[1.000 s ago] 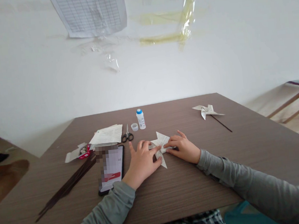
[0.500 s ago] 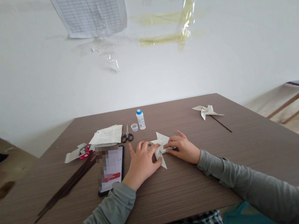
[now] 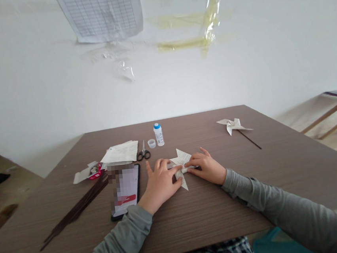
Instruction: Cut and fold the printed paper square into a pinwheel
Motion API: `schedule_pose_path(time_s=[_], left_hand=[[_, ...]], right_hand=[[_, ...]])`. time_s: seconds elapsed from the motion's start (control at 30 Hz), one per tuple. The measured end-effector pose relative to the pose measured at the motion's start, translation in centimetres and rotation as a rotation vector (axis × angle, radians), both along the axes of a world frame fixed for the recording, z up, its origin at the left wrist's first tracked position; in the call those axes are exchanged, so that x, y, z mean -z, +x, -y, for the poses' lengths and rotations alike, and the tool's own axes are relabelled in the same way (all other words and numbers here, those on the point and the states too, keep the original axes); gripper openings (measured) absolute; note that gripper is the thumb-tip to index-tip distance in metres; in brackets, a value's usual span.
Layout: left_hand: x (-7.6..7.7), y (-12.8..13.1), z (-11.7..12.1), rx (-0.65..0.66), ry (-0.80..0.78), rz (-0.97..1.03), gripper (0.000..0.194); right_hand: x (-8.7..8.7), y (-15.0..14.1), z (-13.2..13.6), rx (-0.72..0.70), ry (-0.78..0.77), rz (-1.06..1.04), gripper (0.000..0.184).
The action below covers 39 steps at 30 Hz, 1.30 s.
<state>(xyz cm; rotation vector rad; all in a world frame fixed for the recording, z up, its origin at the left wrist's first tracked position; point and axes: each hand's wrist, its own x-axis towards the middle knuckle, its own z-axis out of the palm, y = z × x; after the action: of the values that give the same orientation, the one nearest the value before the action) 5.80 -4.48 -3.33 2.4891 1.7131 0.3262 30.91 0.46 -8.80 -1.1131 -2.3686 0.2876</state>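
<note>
A folded paper pinwheel with printed lines lies on the brown table in front of me. My left hand rests over its left side, index fingertip pressing near the centre and thumb on the lower blade. From the right, my right hand pinches the paper beside the centre between thumb and fingers. My fingers cover parts of the left and right blades. A finished-looking pinwheel on a thin dark stick lies farther back on the right.
Left of my hands are a phone, dark sticks, an open small box and a paper stack. Scissors, a clear cap and a white bottle with a blue top stand or lie behind. A wall borders the table's far edge.
Both hands stay on the paper pinwheel in nearly the same place. My left index finger shifts only slightly near the centre. The other things on the table have not moved.
</note>
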Motion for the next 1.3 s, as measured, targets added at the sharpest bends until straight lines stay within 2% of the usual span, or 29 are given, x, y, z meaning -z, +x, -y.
schedule_pose_path(time_s=[0.3,0.6,0.83,1.3], left_hand=[[0.32,-0.05,-0.09,-0.027,-0.032,0.025,0.044],[0.20,0.10,0.01,-0.030,-0.004,0.067,0.055],[-0.10,0.18,0.28,-0.025,0.007,0.063,0.039],[0.35,-0.02,0.03,-0.019,-0.018,0.060,0.041]], right_hand=[[-0.29,-0.07,0.16,0.009,-0.037,0.000,0.019],[-0.48,-0.03,0.21,0.004,-0.041,0.003,0.019],[-0.74,-0.16,0.27,0.020,-0.063,0.006,0.018],[-0.60,-0.03,0.35,0.019,-0.054,-0.001,0.018]])
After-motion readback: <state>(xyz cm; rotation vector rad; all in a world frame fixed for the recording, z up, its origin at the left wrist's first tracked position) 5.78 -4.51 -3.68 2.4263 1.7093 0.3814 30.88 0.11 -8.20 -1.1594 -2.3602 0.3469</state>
